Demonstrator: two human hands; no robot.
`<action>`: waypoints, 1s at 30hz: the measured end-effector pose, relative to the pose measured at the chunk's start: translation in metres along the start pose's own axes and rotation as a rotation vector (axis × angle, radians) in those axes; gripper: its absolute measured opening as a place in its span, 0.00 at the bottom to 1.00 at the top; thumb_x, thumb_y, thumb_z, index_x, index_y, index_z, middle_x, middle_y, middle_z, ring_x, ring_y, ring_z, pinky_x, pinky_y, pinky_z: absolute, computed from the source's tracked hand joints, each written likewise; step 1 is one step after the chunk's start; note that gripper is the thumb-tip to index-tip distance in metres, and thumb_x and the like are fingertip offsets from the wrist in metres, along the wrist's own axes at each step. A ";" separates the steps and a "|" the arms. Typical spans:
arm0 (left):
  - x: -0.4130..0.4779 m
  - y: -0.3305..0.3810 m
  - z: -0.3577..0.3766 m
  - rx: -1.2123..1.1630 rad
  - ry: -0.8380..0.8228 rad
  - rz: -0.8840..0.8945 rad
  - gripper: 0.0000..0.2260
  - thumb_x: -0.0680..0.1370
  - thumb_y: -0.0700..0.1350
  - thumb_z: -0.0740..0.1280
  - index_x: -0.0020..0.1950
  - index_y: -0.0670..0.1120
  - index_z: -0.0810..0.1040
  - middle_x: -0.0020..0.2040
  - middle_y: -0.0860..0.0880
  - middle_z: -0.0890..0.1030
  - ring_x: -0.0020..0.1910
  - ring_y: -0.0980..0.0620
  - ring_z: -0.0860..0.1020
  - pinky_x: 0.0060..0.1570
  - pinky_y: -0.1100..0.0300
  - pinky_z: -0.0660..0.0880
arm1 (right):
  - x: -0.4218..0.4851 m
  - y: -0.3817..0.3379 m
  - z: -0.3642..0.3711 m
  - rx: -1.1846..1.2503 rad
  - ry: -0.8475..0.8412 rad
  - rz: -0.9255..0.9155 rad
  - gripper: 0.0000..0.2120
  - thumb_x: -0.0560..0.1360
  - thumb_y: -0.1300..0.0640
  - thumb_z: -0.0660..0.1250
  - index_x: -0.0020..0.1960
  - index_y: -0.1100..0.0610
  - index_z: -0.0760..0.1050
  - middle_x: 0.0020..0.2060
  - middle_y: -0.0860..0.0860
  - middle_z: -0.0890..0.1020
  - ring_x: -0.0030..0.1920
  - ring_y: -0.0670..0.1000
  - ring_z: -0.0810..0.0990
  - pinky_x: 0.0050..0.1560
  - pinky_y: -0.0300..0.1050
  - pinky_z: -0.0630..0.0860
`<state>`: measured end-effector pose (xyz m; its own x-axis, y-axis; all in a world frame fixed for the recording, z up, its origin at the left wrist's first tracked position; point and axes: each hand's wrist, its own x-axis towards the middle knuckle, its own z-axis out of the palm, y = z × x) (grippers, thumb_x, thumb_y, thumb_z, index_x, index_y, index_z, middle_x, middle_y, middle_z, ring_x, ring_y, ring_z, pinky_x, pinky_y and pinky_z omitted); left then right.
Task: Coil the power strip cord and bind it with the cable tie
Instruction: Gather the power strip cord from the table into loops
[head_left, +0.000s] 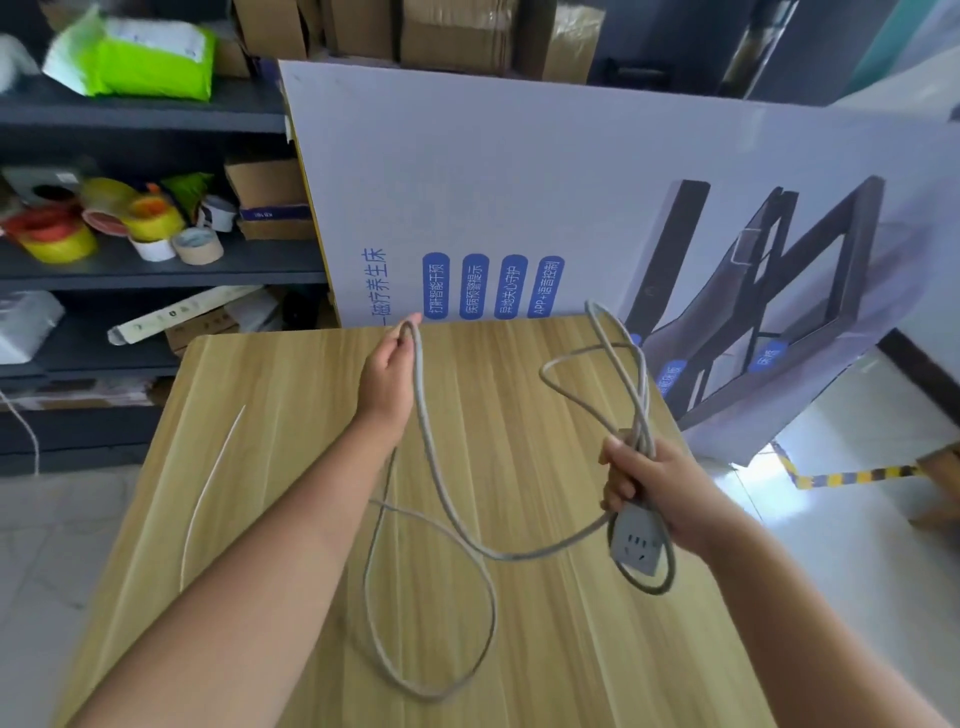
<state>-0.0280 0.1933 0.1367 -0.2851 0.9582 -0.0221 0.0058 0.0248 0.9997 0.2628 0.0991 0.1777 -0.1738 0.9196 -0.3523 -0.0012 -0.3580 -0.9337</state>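
Above a wooden table (291, 467), the right hand (649, 488) grips the grey power strip (636, 543) with several cord loops, while the left hand (387, 374) pinches a raised bend of the cord (431, 467). The slack could tangle, since it crosses itself on the table. The thin white cable tie (208, 493) lies untouched, left of the arms.

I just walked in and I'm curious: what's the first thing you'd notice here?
A long grey cord is strung in the air between two hands above the wooden table: the left hand pinches a bend of it up high, while the right hand grips gathered loops together with the power strip. A thin white cable tie lies on the table's left side, and a big printed board stands behind.
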 end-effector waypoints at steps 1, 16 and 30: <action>0.001 0.013 0.006 -0.102 -0.009 0.009 0.14 0.84 0.47 0.57 0.66 0.48 0.77 0.38 0.57 0.77 0.36 0.53 0.77 0.40 0.61 0.74 | 0.003 0.004 0.007 -0.009 0.037 -0.020 0.09 0.79 0.58 0.65 0.43 0.62 0.72 0.23 0.51 0.69 0.24 0.52 0.73 0.39 0.53 0.73; -0.051 0.025 0.063 -0.202 -0.221 -0.551 0.08 0.79 0.39 0.66 0.41 0.49 0.80 0.35 0.55 0.84 0.34 0.61 0.82 0.35 0.59 0.64 | 0.029 0.027 0.096 -0.150 0.125 -0.167 0.21 0.79 0.63 0.66 0.68 0.47 0.72 0.36 0.57 0.81 0.31 0.52 0.81 0.36 0.54 0.82; -0.086 -0.030 -0.037 -0.633 -0.113 -0.512 0.23 0.82 0.55 0.56 0.65 0.41 0.77 0.41 0.44 0.83 0.37 0.48 0.81 0.43 0.53 0.76 | 0.059 0.030 0.072 -0.048 0.352 0.145 0.08 0.80 0.53 0.66 0.49 0.56 0.80 0.41 0.53 0.85 0.35 0.54 0.82 0.43 0.53 0.81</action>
<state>-0.0396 0.0996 0.1088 -0.0074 0.8955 -0.4451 -0.6506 0.3337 0.6822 0.1814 0.1305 0.1333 0.1796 0.8622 -0.4736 0.0465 -0.4884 -0.8714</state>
